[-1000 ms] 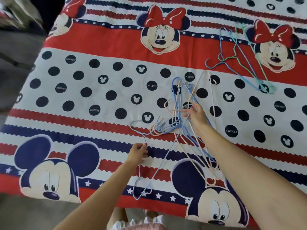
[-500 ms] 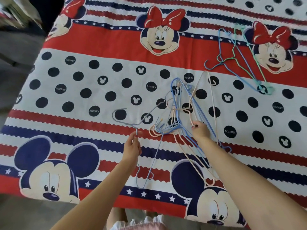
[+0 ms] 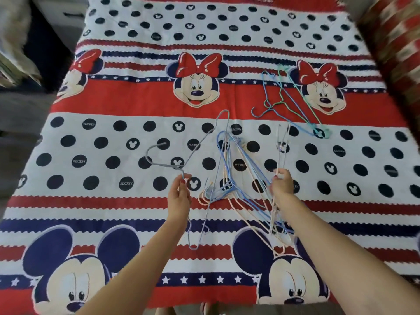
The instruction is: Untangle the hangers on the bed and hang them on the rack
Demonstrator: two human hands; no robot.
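A grey-blue wire hanger (image 3: 205, 169) is lifted above the bed (image 3: 95, 103), its hook curling out to the left and its long triangle slanting from upper right down toward the near edge. The left hand (image 3: 179, 196) pinches it at the neck just below the hook. Just to its right lies a tangle of blue and peach hangers (image 3: 241, 185), too interlaced to count surely; the grey-blue one crosses its left side. The right hand (image 3: 281, 184) grips pale wires at the tangle's right side, fingers curled around them. Well apart, toward the far right on the red stripe, lies a second cluster (image 3: 288, 103) of about three blue and green hangers. The left half of the cartoon-print bedspread lies open. A patterned red cushion (image 3: 395, 42) borders the far right corner.
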